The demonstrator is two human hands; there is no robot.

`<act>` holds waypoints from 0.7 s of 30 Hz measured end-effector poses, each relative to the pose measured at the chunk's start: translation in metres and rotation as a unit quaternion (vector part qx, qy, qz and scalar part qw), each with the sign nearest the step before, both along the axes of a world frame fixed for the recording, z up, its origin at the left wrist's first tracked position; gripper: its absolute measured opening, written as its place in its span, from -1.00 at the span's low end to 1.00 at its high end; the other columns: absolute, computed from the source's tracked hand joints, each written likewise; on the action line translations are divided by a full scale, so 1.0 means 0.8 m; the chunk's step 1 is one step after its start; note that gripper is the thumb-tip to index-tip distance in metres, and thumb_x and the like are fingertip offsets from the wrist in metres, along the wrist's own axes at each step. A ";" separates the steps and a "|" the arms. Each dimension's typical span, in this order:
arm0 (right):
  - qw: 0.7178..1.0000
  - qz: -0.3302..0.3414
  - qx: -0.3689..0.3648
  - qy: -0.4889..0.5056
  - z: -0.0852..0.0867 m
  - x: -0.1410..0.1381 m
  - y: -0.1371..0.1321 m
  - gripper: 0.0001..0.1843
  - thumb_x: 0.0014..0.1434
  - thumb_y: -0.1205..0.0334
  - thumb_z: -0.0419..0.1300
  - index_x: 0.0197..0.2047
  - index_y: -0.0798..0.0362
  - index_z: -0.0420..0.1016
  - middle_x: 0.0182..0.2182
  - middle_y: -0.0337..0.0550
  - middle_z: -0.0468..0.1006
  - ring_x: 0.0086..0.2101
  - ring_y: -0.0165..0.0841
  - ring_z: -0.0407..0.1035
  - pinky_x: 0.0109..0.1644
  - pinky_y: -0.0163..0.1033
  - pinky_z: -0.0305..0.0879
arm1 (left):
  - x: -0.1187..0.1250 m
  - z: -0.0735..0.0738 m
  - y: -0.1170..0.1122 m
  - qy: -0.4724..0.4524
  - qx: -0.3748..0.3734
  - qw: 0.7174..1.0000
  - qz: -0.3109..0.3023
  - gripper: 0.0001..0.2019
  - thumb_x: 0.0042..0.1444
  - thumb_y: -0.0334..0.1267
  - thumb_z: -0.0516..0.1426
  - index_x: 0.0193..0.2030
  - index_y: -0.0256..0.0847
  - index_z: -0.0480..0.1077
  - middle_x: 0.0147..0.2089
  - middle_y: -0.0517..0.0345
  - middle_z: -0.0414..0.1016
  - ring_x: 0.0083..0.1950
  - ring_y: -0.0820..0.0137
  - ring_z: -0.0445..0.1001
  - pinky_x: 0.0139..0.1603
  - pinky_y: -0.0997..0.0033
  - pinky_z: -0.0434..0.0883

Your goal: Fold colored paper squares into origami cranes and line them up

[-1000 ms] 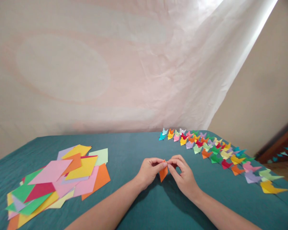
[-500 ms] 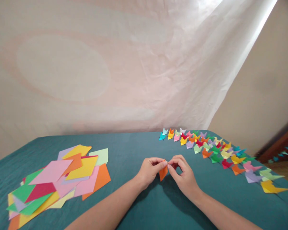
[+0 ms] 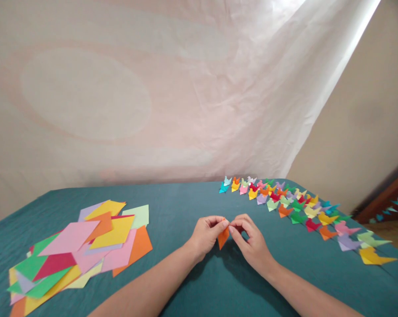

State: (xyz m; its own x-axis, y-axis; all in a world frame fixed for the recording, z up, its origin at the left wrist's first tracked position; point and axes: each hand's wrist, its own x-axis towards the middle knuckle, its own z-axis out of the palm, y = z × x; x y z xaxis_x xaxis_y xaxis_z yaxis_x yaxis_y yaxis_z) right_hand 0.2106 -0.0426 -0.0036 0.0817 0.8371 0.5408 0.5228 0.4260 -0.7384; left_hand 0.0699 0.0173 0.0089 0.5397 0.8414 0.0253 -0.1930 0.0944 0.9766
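Observation:
Between thumb and fingers, my left hand (image 3: pixel 207 234) pinches a small folded piece of orange paper (image 3: pixel 223 239). Its pointed lower part hangs below the fingertips, while the upper part is mostly hidden by them. My right hand (image 3: pixel 250 237) is closed in a pinch at the upper right edge of the same paper, thumb against forefinger. What exactly lies between those right fingertips is too small to see clearly, but they meet the paper's edge. Both hands are held just above the dark green tabletop (image 3: pixel 182 202).
Loose coloured paper squares (image 3: pixel 69 237) lie in a spread heap on the left. Several rows of small folded paper birds (image 3: pixel 298 204) run along the right side, a yellow bird (image 3: pixel 377 256) nearest. A pale cloth (image 3: pixel 172 97) hangs behind the table.
Hands and orange paper have shifted very slightly left in view, along with a small shift of the whole scene. The pinch on the paper stays nearly the same.

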 end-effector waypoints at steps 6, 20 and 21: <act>1.000 -0.002 -0.005 0.012 0.000 0.003 0.002 -0.80 0.24 0.17 0.02 -0.33 0.03 0.41 -0.34 -0.15 0.34 -0.30 -0.33 0.30 -0.20 -0.23 0.28 | 0.000 -0.003 0.003 0.027 0.049 0.998 0.026 -0.70 -0.08 -0.06 0.25 -0.39 -0.32 0.52 -0.40 0.11 0.47 -0.34 0.41 0.35 -0.24 0.45 0.27; 0.999 -0.011 -0.006 0.038 -0.002 0.005 0.005 -0.80 0.23 0.16 0.05 -0.36 0.05 0.40 -0.36 -0.18 0.34 -0.32 -0.35 0.30 -0.21 -0.24 0.24 | -0.001 -0.015 0.007 0.028 0.100 0.995 0.002 -0.65 0.02 -0.08 0.19 -0.11 -0.25 0.50 -0.19 0.04 0.52 -0.15 0.31 0.42 -0.05 0.37 0.31; 0.999 -0.013 -0.006 0.039 -0.002 0.004 0.005 -0.81 0.23 0.17 0.05 -0.36 0.05 0.39 -0.36 -0.18 0.33 -0.32 -0.36 0.29 -0.21 -0.25 0.24 | 0.000 -0.017 0.007 0.015 0.078 0.997 0.001 -0.63 -0.01 -0.09 0.22 -0.10 -0.26 0.49 -0.20 0.04 0.53 -0.18 0.33 0.43 -0.06 0.37 0.32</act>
State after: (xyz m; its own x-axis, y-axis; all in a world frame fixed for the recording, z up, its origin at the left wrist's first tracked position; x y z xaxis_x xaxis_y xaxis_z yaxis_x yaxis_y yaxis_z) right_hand 0.2141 -0.0389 -0.0051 0.1462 0.8401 0.5224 0.4740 0.4040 -0.7824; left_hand 0.0698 0.0228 -0.0048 0.5405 0.8298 0.1389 -0.1629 -0.0588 0.9849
